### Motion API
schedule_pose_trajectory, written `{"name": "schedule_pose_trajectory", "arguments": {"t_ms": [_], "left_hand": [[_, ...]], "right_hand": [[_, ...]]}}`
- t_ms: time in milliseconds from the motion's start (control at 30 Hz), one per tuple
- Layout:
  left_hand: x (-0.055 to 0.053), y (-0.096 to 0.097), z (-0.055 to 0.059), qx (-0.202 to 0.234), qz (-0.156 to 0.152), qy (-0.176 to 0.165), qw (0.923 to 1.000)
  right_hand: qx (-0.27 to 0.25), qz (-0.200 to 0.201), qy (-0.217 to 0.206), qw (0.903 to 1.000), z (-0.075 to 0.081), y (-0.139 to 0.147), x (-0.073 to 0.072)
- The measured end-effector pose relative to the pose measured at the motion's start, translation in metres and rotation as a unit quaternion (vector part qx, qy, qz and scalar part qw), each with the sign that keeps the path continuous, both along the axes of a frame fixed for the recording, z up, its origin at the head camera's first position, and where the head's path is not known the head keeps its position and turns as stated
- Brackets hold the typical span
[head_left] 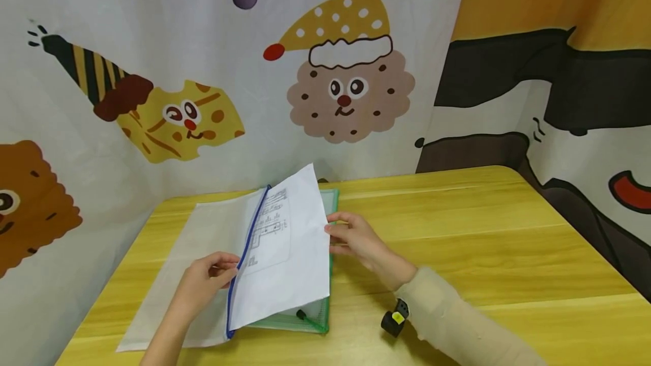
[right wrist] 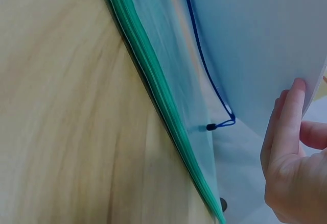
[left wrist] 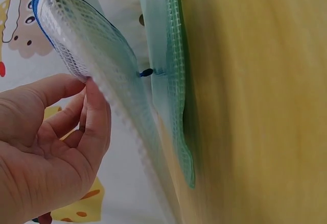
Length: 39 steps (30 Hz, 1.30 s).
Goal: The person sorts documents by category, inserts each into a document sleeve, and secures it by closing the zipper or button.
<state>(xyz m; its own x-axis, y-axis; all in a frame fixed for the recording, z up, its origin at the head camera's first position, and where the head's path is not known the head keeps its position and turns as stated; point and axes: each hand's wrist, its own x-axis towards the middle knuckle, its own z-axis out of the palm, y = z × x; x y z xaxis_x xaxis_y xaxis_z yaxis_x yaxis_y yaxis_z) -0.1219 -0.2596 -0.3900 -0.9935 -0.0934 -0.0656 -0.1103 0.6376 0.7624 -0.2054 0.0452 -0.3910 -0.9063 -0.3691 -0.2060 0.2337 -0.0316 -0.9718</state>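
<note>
My left hand (head_left: pixel 198 284) pinches the edge of a whitish mesh zip pouch (head_left: pixel 216 227) at its blue zipper, thumb and fingertips on either side of the edge. A printed white sheet of paper (head_left: pixel 307 258) slants up out of the pouch's opening, its left part behind the blue zipper. My right hand (head_left: pixel 358 244) holds the sheet's right edge, with fingers (right wrist: pixel 291 112) against its back and the thumb on the other side. Beneath the sheet lies a green mesh zip pouch (head_left: pixel 292 322), largely covered in the head view.
The yellow wood-grain table (head_left: pixel 458 225) extends to the right of the pouches. Behind it hangs a curtain (head_left: pixel 203 27) with cartoon prints. A small black device (head_left: pixel 393 322) hangs from the right wrist, close above the tabletop. The green pouch's zipper pull (head_left: pixel 301 314) lies near its front corner.
</note>
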Motion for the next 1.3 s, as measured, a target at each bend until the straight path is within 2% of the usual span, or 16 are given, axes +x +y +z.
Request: {"name": "schedule_pose_trajectory", "arguments": {"t_ms": [567,667,900,1300], "left_hand": [[0.002,0.002,0.000,-0.010,0.006,0.003,0.9999],[0.001,0.004,0.001,-0.007,0.009,0.000,0.9999],[0.001,0.005,0.001,-0.007,-0.005,0.011,0.9999],[0.000,0.006,0.000,-0.007,-0.001,0.012,0.9999]], "right_hand": [[-0.002,-0.004,-0.010,0.9999,-0.009,-0.011,0.005],[-0.002,0.002,-0.008,1.0000,-0.009,-0.013,0.007],[-0.004,0.004,-0.011,0.9999,-0.007,-0.017,0.010],[-0.009,0.004,-0.009,0.9999,-0.010,-0.021,0.011]]}}
